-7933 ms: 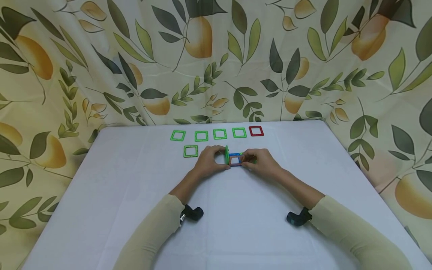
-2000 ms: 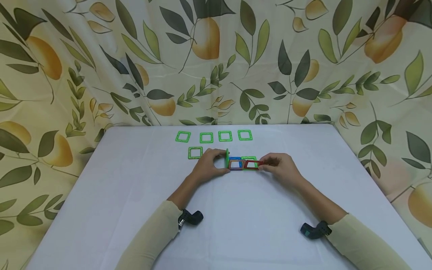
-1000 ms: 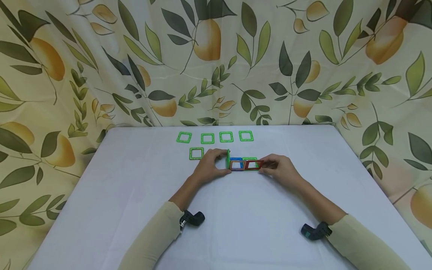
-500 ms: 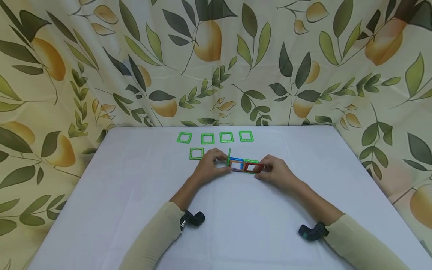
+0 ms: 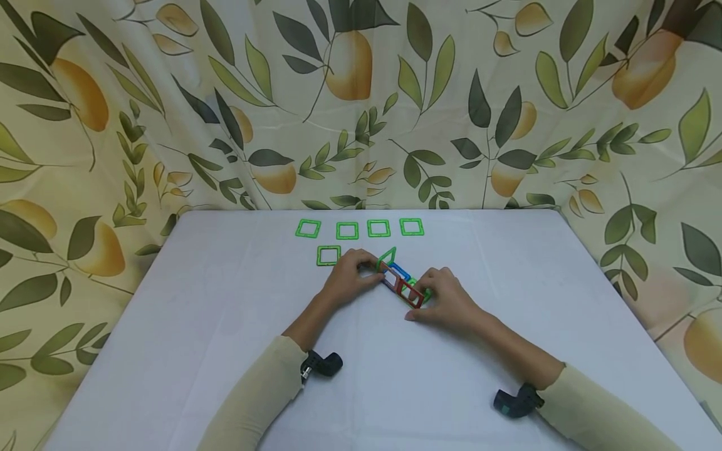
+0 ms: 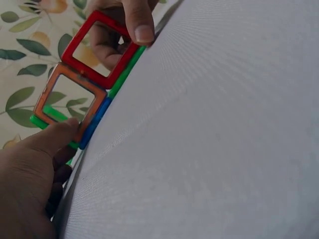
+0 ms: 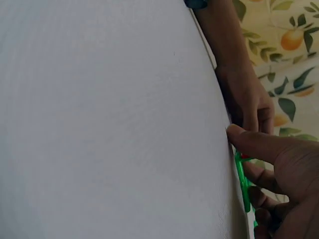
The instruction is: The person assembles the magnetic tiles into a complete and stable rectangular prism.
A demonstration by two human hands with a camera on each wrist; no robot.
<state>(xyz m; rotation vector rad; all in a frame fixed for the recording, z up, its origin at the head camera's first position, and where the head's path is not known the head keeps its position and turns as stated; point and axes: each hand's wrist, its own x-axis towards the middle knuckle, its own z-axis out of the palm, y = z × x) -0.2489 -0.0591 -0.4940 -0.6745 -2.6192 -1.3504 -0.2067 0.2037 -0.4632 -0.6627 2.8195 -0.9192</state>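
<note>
Square magnetic tiles form a joined group at mid-table. An orange tile [image 6: 49, 90] and a red tile [image 6: 79, 35] stand side by side on edge. Behind them lie a blue tile [image 5: 402, 271] and a green tile [image 6: 127, 72], flat on the table; another green tile [image 5: 386, 254] stands upright at the far left end. My left hand [image 5: 352, 274] pinches the orange tile's corner, thumb in front. At the near right end, my right hand [image 5: 448, 300] holds the red tile, its thumb in front and fingers behind, as the left wrist view shows.
Several loose green tiles lie flat in a row along the back of the white table [image 5: 225, 282], one of them a green tile [image 5: 308, 221] at the left. Another green tile [image 5: 318, 255] lies beside my left hand. A fruit-patterned cloth [image 5: 361, 156] hangs behind.
The red tile has come from the back row to stand beside the orange one. Just now the whole group has turned, its right end swinging toward me with my right hand.
</note>
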